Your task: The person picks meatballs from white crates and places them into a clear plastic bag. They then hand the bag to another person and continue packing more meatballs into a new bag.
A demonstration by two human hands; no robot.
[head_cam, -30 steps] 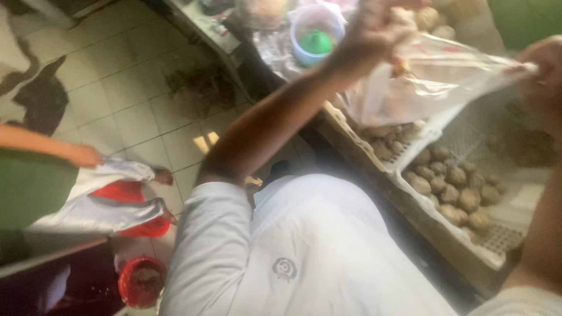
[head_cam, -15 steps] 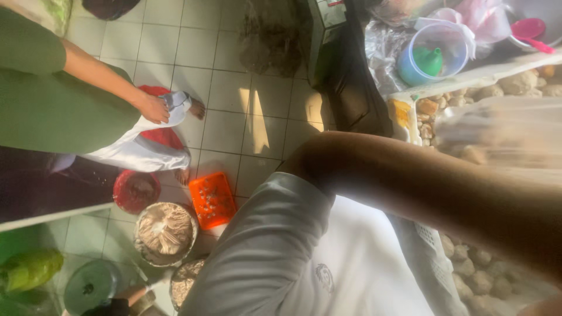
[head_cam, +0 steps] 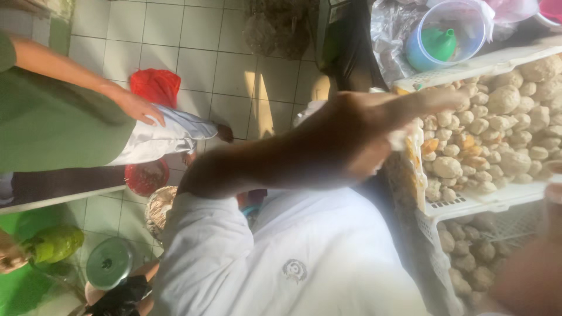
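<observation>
My left hand (head_cam: 410, 111) reaches out over the near edge of a white slatted crate (head_cam: 468, 202) full of round beige lumps (head_cam: 497, 134). Its fingers look closed on a crumpled clear plastic bag (head_cam: 404, 152) that hangs against the crate's edge. My bare left forearm crosses the middle of the view from my white sleeve. My right hand (head_cam: 551, 199) is blurred at the right edge, above a lower crate (head_cam: 436, 234) holding more of the lumps; its fingers cannot be made out.
A clear jug with a green funnel (head_cam: 445, 41) stands behind the crates. On the left, another person in green rests a hand (head_cam: 137, 106) on a white bundle (head_cam: 170, 134). A red bag (head_cam: 155, 85), red bowl (head_cam: 146, 175) and green lid (head_cam: 108, 263) sit on the tiled floor.
The view swung from the crates to the floor and partly back. The clear bag, first stretched between both hands, now hangs bunched under my left hand at the crate's edge.
</observation>
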